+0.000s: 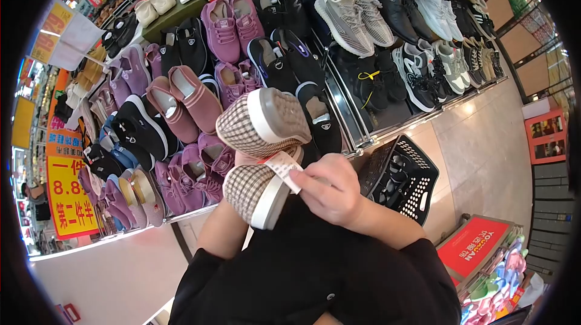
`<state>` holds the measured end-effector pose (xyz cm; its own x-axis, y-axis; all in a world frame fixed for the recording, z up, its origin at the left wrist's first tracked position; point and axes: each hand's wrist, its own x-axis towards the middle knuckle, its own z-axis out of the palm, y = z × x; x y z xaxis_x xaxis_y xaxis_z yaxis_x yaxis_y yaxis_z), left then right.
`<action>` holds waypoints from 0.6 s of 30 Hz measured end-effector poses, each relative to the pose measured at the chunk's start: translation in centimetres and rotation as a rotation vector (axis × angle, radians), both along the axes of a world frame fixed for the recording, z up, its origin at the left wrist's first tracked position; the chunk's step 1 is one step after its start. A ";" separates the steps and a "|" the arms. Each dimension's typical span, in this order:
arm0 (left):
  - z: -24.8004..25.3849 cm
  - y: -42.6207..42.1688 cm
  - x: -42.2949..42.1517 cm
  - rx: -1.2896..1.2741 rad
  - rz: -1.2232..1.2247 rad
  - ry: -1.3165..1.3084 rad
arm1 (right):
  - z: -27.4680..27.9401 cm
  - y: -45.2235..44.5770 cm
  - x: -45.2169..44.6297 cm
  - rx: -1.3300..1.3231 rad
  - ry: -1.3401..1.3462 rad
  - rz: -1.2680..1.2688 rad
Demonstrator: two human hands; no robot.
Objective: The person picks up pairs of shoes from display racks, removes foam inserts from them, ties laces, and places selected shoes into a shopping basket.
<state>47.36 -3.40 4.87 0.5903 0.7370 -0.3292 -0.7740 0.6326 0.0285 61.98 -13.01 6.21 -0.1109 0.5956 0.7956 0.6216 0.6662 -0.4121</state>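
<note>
A pair of brown-and-white checkered shoes [254,122] with white soles is held up at the middle of the view, one above the other. My left hand [243,159] is mostly hidden behind the shoes; a bit of it shows between them, holding the pair. A white paper tag [283,169] with a red edge lies against the shoes. The fingers of my right hand [330,189] pinch this tag at its lower right end. Behind the shoes, a display holds mauve slip-ons [192,98] and black shoes.
Rows of purple, black and grey shoes [354,19] fill the racks ahead. A black basket [417,180] with dark items stands on the floor to the right. At lower right is a red box [475,245]; a yellow sign [71,198] hangs at left.
</note>
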 end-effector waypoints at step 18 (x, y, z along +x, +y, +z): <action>-2.3 -0.3 -3.5 0.509 0.070 0.487 | -1.5 -0.6 -1.4 0.043 0.130 0.068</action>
<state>43.84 -3.69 2.57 0.4089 0.9004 -0.1486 -0.6363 0.3980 0.6608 60.62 -13.65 4.68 -0.0446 0.5553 0.8305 0.5176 0.7239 -0.4562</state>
